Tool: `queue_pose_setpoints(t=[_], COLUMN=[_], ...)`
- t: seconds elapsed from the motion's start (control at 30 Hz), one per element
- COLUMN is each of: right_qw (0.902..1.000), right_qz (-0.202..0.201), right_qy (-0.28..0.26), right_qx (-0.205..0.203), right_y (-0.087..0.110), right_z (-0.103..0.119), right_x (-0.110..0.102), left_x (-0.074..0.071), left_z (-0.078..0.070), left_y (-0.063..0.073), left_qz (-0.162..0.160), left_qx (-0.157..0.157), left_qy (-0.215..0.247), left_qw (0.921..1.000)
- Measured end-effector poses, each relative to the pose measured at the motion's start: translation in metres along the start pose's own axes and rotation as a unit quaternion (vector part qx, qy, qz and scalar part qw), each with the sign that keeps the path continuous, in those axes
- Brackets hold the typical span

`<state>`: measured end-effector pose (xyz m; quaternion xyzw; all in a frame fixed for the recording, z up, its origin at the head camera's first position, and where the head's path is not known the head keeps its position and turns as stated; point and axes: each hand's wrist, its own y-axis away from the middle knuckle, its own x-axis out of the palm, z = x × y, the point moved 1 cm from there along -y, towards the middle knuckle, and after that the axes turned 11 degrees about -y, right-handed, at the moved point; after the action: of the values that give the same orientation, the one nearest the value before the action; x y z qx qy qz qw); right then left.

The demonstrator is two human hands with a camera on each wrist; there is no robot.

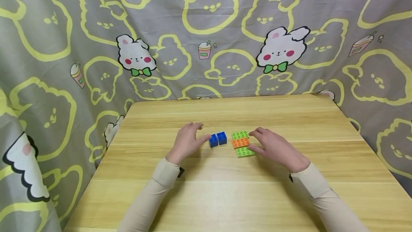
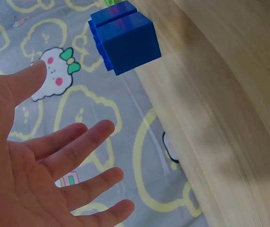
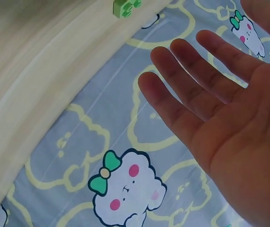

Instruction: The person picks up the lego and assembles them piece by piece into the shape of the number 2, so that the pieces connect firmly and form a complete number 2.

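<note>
Two blue toy bricks [image 1: 221,138] stand side by side near the middle of the table. My left hand [image 1: 188,141] is just left of them, thumb pointing toward the nearer brick; the left wrist view shows its fingers spread and the palm bare, with the blue bricks [image 2: 130,42] beyond. To the right of the bricks lie three flat toy bricks in a column: a green one [image 1: 240,134] at the back, an orange one [image 1: 240,143] in the middle and another green one [image 1: 245,151] in front. My right hand [image 1: 277,149] hovers at their right side, fingers extended, its fingertips overlapping their right ends.
The wooden table [image 1: 225,196] ends at the back against a grey curtain [image 1: 238,20] with yellow outlines and cartoon animals. This curtain also hangs along the left and right sides. In the right wrist view, part of a green brick [image 3: 123,8] shows at the top.
</note>
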<state>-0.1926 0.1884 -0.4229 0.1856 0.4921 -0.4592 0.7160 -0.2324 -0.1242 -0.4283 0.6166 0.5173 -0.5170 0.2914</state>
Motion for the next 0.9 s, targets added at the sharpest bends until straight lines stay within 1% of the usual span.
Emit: queue_pose_setpoints(t=[0.1, 0.23, 0.43, 0.57, 0.9], right_qw=[1.0000, 0.9998, 0.9994, 0.9991, 0.9992], right_qz=[0.004, 0.017, 0.022, 0.021, 0.027], right_qy=[-0.001, 0.003, 0.019, 0.025, 0.012], right_qx=[-0.008, -0.009, -0.018, -0.027, -0.026], right_y=[0.000, -0.001, -0.001, -0.001, -0.002], right_z=[0.000, 0.000, -0.003, -0.006, -0.009], right_x=[0.002, 0.004, 0.009, 0.013, 0.018], left_x=[0.002, 0.006, 0.013, 0.016, 0.019], left_z=[-0.001, -0.002, -0.002, -0.002, -0.002], left_y=[0.000, 0.000, -0.002, -0.004, -0.005], left_qz=[0.002, 0.003, 0.003, 0.015, 0.039], left_qx=[0.007, 0.016, 0.031, 0.026, 0.010], left_qy=[-0.017, -0.037, -0.050, -0.048, -0.026], left_qw=[0.9998, 0.9992, 0.9983, 0.9984, 0.9988])
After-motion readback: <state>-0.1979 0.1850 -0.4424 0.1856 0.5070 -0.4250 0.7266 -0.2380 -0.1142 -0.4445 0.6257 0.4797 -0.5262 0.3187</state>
